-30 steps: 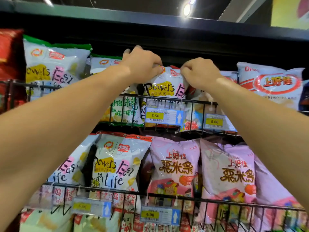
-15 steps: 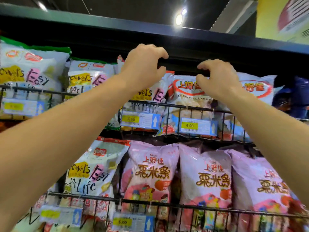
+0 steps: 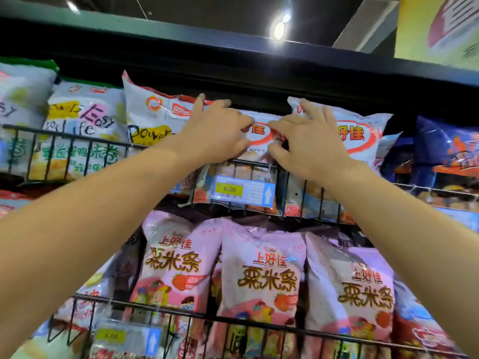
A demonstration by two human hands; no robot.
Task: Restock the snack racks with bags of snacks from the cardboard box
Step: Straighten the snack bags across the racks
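Fingers [image 3: 220, 103] of the left hand [image 3: 216, 133] and right hand [image 3: 309, 143] spread loosely over a white shrimp-flakes bag [image 3: 259, 141] in the upper wire rack [image 3: 282, 174], pressing, not gripping. Racks look nearly full; the cardboard box is unseen, so remaining stock cannot be judged.

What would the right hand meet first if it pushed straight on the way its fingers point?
The right hand already touches the white snack bag with the red oval logo on the top black wire rack; going further, it would likely press that bag backward. The depth behind is unclear.
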